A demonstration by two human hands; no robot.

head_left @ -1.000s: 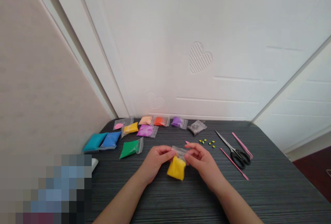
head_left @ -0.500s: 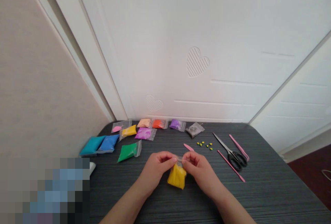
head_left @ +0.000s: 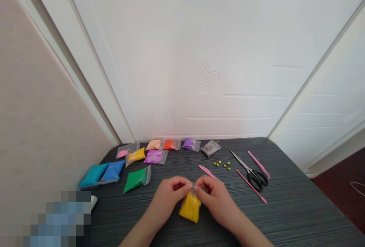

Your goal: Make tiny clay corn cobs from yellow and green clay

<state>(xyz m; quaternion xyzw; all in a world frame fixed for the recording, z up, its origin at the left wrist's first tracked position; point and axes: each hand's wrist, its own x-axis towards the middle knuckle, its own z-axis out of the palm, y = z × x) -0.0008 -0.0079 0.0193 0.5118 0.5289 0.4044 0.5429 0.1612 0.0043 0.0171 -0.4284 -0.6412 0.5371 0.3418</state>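
Observation:
Between my two hands hangs a small clear zip bag of yellow clay (head_left: 190, 207), its top edge pinched. My left hand (head_left: 170, 195) is closed on the bag's upper left side, thumb against fingers. My right hand (head_left: 213, 197) grips the upper right side the same way. The fingertips partly hide the bag's opening, so I cannot tell whether it is sealed. Just beyond my right hand lies a pink clay knife (head_left: 207, 171), partly covered by the hand. Several tiny yellow-and-green pieces (head_left: 222, 165) lie on the dark table past it.
At right are black-handled scissors (head_left: 251, 173), a thin pink tool (head_left: 251, 186) and another pink tool (head_left: 259, 164). Along the back and left lie several clay bags, including green (head_left: 136, 179), blue (head_left: 113, 171), magenta (head_left: 154, 156) and grey (head_left: 210, 148). A white panel (head_left: 171, 49) stands behind the table.
The view has shifted, so the table's things sit slightly lower and further left. Both hands still pinch the yellow bag, now slightly nearer me, and more of the pink knife shows.

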